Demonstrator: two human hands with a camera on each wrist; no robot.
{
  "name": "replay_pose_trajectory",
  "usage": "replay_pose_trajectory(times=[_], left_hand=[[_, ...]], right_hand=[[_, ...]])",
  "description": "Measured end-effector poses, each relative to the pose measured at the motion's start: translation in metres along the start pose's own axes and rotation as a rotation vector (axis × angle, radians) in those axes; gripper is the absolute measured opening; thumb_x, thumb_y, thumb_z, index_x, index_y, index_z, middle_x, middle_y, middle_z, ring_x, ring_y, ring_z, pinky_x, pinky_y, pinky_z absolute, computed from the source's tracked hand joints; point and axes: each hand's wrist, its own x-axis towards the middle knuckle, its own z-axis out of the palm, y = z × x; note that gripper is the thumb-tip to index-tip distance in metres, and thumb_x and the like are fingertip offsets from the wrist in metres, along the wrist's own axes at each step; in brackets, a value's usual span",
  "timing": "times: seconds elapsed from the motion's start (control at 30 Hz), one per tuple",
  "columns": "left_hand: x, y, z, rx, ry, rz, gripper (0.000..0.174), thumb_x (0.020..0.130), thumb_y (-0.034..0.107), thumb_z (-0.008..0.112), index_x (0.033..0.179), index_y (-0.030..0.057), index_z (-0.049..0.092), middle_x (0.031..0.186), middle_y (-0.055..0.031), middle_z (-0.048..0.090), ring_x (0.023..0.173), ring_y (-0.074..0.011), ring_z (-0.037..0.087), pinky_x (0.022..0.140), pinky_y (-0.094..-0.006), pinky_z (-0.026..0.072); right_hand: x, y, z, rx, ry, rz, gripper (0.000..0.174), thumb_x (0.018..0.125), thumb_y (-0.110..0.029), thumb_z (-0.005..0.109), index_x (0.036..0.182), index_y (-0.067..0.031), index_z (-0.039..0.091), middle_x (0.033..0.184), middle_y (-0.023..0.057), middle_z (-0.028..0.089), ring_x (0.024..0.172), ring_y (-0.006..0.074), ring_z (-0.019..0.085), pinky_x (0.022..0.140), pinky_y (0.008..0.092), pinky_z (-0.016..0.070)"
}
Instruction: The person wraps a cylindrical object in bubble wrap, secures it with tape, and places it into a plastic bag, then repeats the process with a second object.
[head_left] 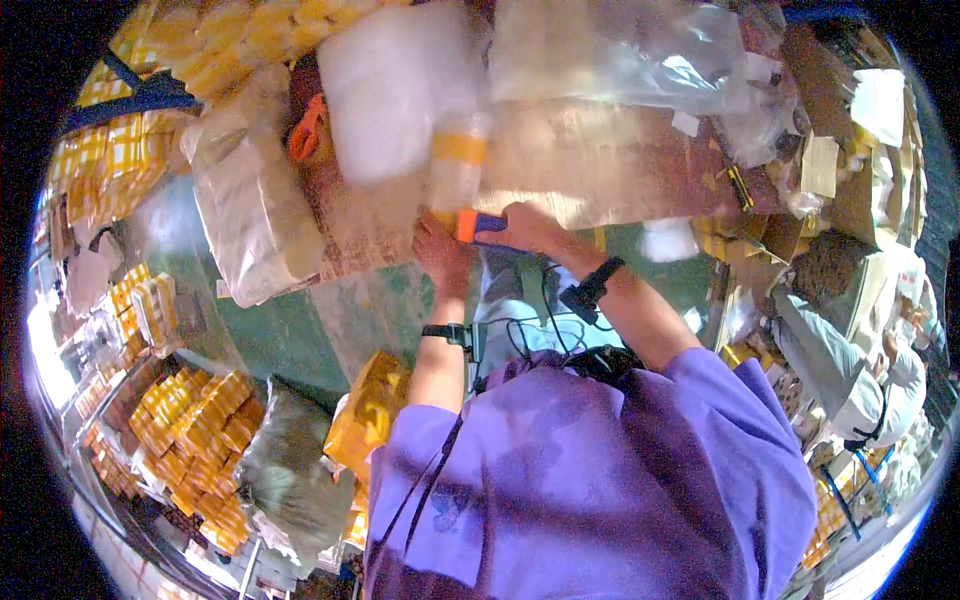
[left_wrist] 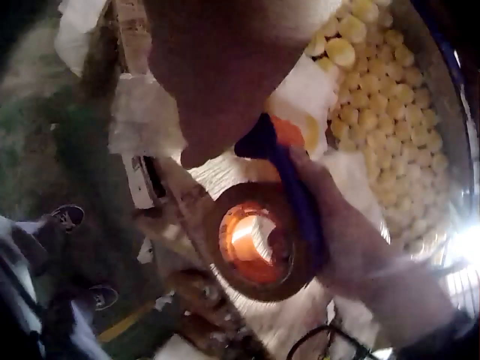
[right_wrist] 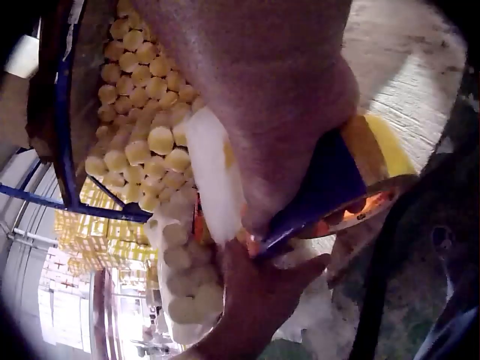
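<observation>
My right hand (head_left: 535,230) grips a blue and orange tape dispenser (head_left: 486,227); its tape roll (left_wrist: 225,274) shows in the left wrist view. Beside the dispenser, my left hand (head_left: 443,257) touches the near end of a narrow white pack (head_left: 455,185) with a yellow band. In the right wrist view, the left hand (right_wrist: 259,296) has its thumb spread away from its fingers, close to the pack (right_wrist: 214,169) and below the blue dispenser body (right_wrist: 322,191). The left fingertips are partly hidden there.
A large translucent bag (head_left: 385,95) lies behind the pack on the brown work surface (head_left: 600,150). Clear plastic film (head_left: 640,50) covers the back. Orange-handled scissors (head_left: 307,130) lie left, a yellow cutter (head_left: 738,188) right. Another person (head_left: 860,380) is at the right.
</observation>
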Motion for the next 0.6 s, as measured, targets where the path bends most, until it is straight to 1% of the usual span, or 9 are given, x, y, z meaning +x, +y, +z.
replay_pose_trajectory(times=[0.07,0.17,0.27,0.3,0.37,0.43,0.5,0.6], left_hand=[[0.005,-0.010,-0.004,-0.056,-0.024,-0.005,0.100,0.060,0.035,0.093,0.139,0.0018,0.043,0.124,-0.0235,0.060,0.113,-0.0439,0.061,0.094,-0.0520,0.0509],[0.016,-0.022,-0.022,-0.262,-0.185,0.018,0.097,0.060,0.037,0.094,0.136,0.0006,0.046,0.121,-0.0225,0.063,0.108,-0.0432,0.064,0.092,-0.0494,0.0535],[0.017,-0.063,0.002,-0.393,-0.552,0.137,0.098,0.058,0.040,0.095,0.133,-0.0002,0.047,0.120,-0.0205,0.065,0.106,-0.0413,0.065,0.094,-0.0461,0.0542],[0.020,-0.040,-0.033,-0.396,-0.715,-0.019,0.107,0.058,0.043,0.095,0.140,-0.0007,0.041,0.130,-0.0239,0.059,0.115,-0.0430,0.060,0.101,-0.0460,0.0500],[-0.001,-0.043,-0.015,-0.149,-0.522,0.037,0.115,0.058,0.044,0.094,0.146,-0.0006,0.035,0.136,-0.0261,0.052,0.122,-0.0446,0.054,0.105,-0.0493,0.0456],[-0.011,-0.028,-0.013,-0.051,-0.364,0.067,0.122,0.057,0.044,0.094,0.151,0.0004,0.029,0.141,-0.0281,0.046,0.128,-0.0460,0.048,0.108,-0.0525,0.0414],[-0.028,-0.012,-0.017,-0.089,-0.266,0.063,0.128,0.057,0.043,0.093,0.155,0.0024,0.021,0.145,-0.0297,0.041,0.133,-0.0474,0.042,0.110,-0.0557,0.0376],[-0.023,-0.006,-0.015,-0.111,-0.316,-0.072,0.130,0.057,0.040,0.092,0.157,0.0059,0.018,0.144,-0.0293,0.041,0.133,-0.0469,0.042,0.108,-0.0580,0.0381]], right_hand=[[-0.001,-0.002,0.001,0.030,0.023,-0.016,0.085,0.073,-0.081,0.066,0.094,0.0018,0.074,0.092,0.0263,0.072,0.089,0.0414,0.071,0.081,0.0488,0.0565],[-0.006,-0.005,-0.005,0.023,0.030,-0.019,0.084,0.073,-0.080,0.066,0.094,0.0011,0.074,0.092,0.0267,0.072,0.088,0.0418,0.071,0.081,0.0494,0.0562],[-0.006,-0.009,-0.003,-0.089,0.008,-0.052,0.084,0.073,-0.080,0.066,0.094,0.0009,0.074,0.092,0.0268,0.072,0.088,0.0421,0.071,0.082,0.0498,0.0562],[-0.006,-0.007,0.000,-0.140,-0.007,-0.067,0.085,0.073,-0.080,0.066,0.095,0.0008,0.074,0.092,0.0268,0.072,0.089,0.0421,0.071,0.082,0.0500,0.0562],[-0.010,-0.008,0.004,-0.124,-0.004,-0.034,0.085,0.072,-0.081,0.066,0.094,0.0006,0.074,0.092,0.0265,0.072,0.088,0.0421,0.071,0.081,0.0504,0.0563],[-0.012,-0.010,0.000,-0.107,0.013,-0.006,0.085,0.071,-0.081,0.066,0.094,0.0005,0.074,0.091,0.0263,0.072,0.088,0.0419,0.071,0.080,0.0507,0.0563],[-0.019,-0.013,0.000,-0.077,0.028,0.023,0.087,0.071,-0.082,0.066,0.094,0.0006,0.074,0.091,0.0261,0.072,0.088,0.0418,0.071,0.080,0.0511,0.0563],[-0.018,-0.004,0.006,-0.069,0.001,0.009,0.087,0.071,-0.082,0.066,0.093,0.0013,0.074,0.091,0.0259,0.072,0.089,0.0414,0.071,0.080,0.0511,0.0564]])
